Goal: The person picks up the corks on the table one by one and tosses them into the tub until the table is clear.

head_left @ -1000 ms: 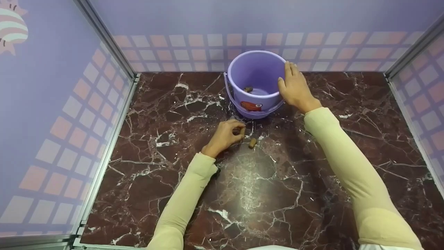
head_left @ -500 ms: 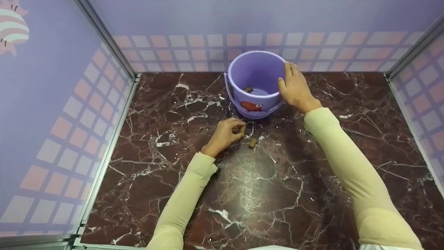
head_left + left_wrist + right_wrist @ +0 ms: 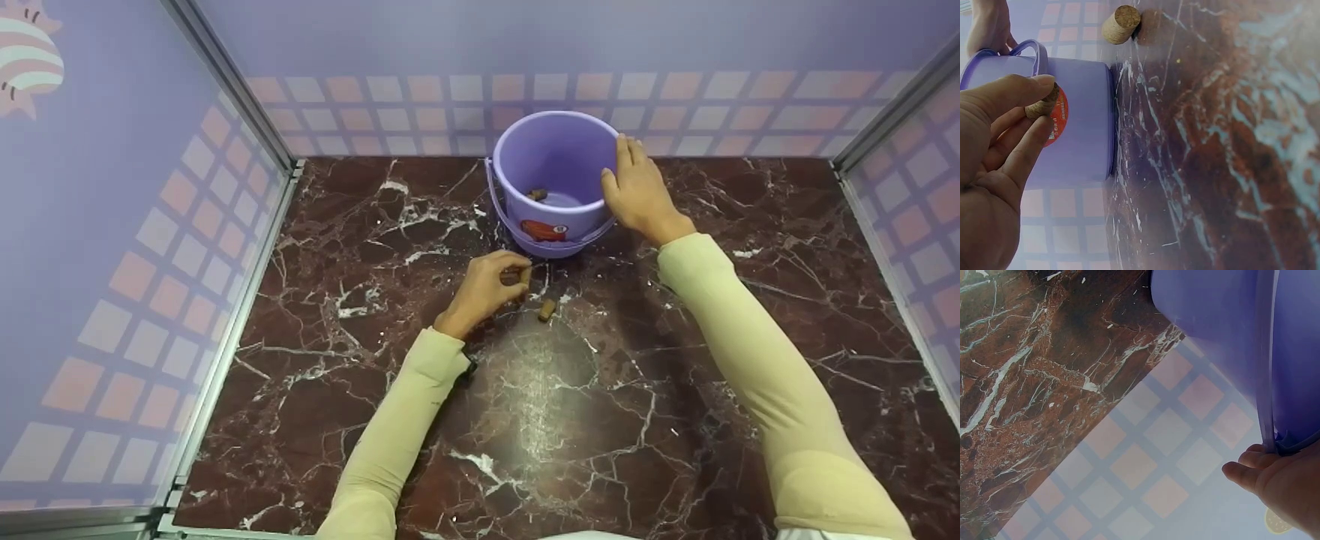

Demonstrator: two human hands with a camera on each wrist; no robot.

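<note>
In the left wrist view my left hand [image 3: 994, 146] pinches a cork [image 3: 1043, 107] between thumb and fingertips, in front of the purple bucket [image 3: 1081, 129]. From the head view, that hand [image 3: 484, 292] is low over the table just before the bucket [image 3: 525, 225], its cork hidden by the fingers. A second cork [image 3: 547, 310] lies on the marble-patterned table, right of my left fingertips. Brown cork pieces [image 3: 537, 194] lie at the bucket's bottom. My right hand [image 3: 641, 191] holds the bucket's right rim, thumb over the rim and fingers along its outside.
The bucket's handle [image 3: 551, 244] hangs down in front, across a red label [image 3: 544, 230]. Behind the bucket stands a purple back wall [image 3: 420, 37] with pink and white squares. Side walls with metal edge strips [image 3: 232, 360] border the dark red marble table [image 3: 360, 420].
My left hand has shifted very slightly upward in the head view. My right hand, the bucket and the loose cork hold their places.
</note>
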